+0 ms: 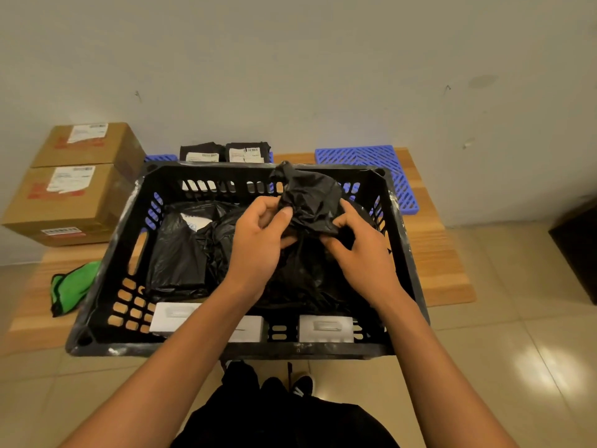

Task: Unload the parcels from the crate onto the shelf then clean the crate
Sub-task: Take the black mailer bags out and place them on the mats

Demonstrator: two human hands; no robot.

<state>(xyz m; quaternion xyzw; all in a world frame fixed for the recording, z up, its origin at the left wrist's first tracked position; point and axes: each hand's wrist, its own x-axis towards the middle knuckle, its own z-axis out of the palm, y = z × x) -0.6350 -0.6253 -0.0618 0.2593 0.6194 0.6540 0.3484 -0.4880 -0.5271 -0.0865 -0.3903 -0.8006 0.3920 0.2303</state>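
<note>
- Left hand (261, 234) and right hand (361, 250) both pinch one crumpled black plastic parcel (310, 202), thumbs on the near face, fingers curled under and behind. It is raised over the right half of the crate, its top about level with the far rim.
- Grip sits on loose wrap, not on the contents. Judgement: slide the fingers under the bulk before carrying, or the film may stretch or slip.
- Below the hands, more black bagged parcels (181, 250) lie on the floor of the crate (226, 347), one showing a white label. White boxes (324, 328) stand against the near wall.
- Lift straight up to clear the far rim before going forward; dragging could snag the wrap on the slotted wall.
- Beyond the crate, two black parcels (226, 152) already sit on the wooden shelf (433, 240); set this one beside them, label up if it can be found.
- Cardboard boxes (77, 185) stacked at left; green cloth (72, 287) on the shelf, likely for wiping later.
</note>
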